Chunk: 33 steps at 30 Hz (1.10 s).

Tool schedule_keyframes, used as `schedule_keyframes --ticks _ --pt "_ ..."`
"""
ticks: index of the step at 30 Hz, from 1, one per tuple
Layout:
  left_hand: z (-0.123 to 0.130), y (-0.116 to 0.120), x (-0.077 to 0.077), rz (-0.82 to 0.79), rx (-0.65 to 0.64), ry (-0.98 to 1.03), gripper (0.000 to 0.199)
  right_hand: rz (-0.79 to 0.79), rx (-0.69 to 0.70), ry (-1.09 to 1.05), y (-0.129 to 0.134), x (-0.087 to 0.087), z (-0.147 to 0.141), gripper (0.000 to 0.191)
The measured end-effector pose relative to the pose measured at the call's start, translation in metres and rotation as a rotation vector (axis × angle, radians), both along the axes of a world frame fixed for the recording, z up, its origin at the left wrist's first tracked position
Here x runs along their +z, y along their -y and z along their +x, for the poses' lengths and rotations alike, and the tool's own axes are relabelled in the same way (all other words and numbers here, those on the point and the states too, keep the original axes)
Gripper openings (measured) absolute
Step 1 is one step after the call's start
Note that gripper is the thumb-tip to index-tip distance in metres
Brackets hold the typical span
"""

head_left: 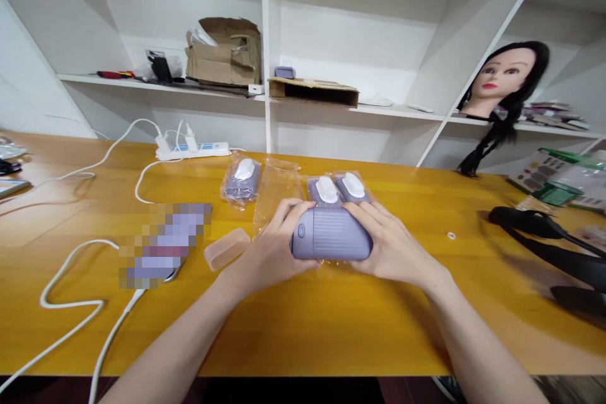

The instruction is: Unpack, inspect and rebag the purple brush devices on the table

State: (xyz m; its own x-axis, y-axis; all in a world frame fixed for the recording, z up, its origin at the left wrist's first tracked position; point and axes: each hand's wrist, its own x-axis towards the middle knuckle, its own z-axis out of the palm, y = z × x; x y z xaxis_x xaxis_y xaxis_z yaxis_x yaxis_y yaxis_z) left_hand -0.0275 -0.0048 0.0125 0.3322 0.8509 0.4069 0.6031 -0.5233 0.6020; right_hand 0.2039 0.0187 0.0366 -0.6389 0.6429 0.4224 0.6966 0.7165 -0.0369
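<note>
A purple ribbed box (338,233) with rounded ends is held between both hands above the wooden table. My left hand (279,243) grips its left end, beside a small oval button. Around its right end are the fingers of my right hand (391,240). Just behind the box lie two purple items with white tops, one at the centre (326,190) and one to its right (353,186). A third such item (243,180), in clear plastic, lies further left. Between them is a clear plastic bag (279,186). A translucent tray (227,249) lies left of my left hand.
A phone (168,243) with a white cable lies on the left of the table (303,334). Behind it is a power strip (194,150). At right are a small white ring (451,236) and a black headset (544,227). Shelves (355,110) hold cardboard boxes and a mannequin head (502,79).
</note>
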Motion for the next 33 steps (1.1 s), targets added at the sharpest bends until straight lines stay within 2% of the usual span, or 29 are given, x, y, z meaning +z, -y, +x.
schedule_keyframes --ticks 4,11,18,26,30,33 --pt "0.0 -0.001 -0.001 0.023 0.009 -0.01 0.084 -0.005 -0.005 0.001 0.001 -0.001 -0.001 0.072" --pt "-0.008 -0.007 0.0 0.026 -0.107 0.026 0.081 -0.005 0.036 -0.003 0.002 -0.001 -0.002 0.065" --pt "-0.01 -0.005 0.001 -0.026 -0.179 0.057 0.08 -0.011 0.082 -0.013 0.002 0.001 0.001 0.066" --pt "-0.006 -0.004 -0.001 0.032 -0.092 0.086 0.078 -0.036 0.011 -0.044 0.0 -0.001 -0.002 0.072" --pt "-0.008 -0.004 0.001 0.046 -0.102 0.096 0.086 -0.19 -0.025 -0.103 -0.003 -0.004 0.002 0.087" --pt "-0.013 -0.003 0.005 0.034 -0.201 0.077 0.089 -0.392 0.064 -0.21 -0.008 -0.003 0.006 0.083"
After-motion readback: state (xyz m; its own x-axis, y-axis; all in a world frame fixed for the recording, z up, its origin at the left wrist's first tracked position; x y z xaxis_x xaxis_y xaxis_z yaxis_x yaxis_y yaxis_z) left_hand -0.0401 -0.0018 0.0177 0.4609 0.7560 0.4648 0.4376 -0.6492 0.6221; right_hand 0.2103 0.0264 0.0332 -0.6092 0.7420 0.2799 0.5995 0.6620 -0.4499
